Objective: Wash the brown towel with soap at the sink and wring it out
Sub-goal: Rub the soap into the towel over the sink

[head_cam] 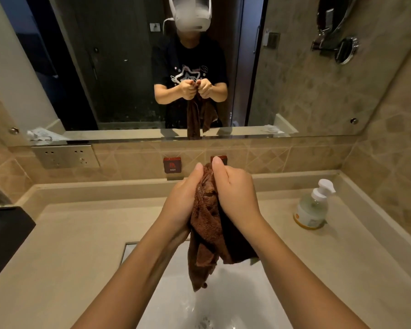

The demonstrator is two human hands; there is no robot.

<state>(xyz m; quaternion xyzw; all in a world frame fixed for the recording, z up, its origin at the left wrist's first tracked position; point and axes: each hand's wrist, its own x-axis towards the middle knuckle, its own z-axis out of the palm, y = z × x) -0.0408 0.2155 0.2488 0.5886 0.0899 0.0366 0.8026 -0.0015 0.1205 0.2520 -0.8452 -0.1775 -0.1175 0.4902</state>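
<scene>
The left hand (184,198) is closed tight around the top of the brown towel (205,224), with its thumb pointing up. The right hand (235,193) is closed tight on the same bunch from the other side, thumb up too. The two hands sit side by side, with the towel squeezed between them. The cloth at the top looks wet and shiny.

The rest of the towel hangs down from the hands in loose folds. Its lowest corner hangs above the white sink (223,305), which is right under the hands. The bottom of the sink looks wet, and a drain shows near the lower edge of the view.

Around the sink is a pale worktop (81,233). A soap bottle (312,206) with a white pump stands upright on it, well off to the right of the hands. It is see-through and holds some pale soap.

On the tiled wall behind the hands is a red button (172,165) that says HOT. Another red one is mostly hidden behind the right thumb. A silver socket plate (65,156) is on the wall to the left. Above is a big mirror (294,79), and it shows the person holding the towel up in both fists.
</scene>
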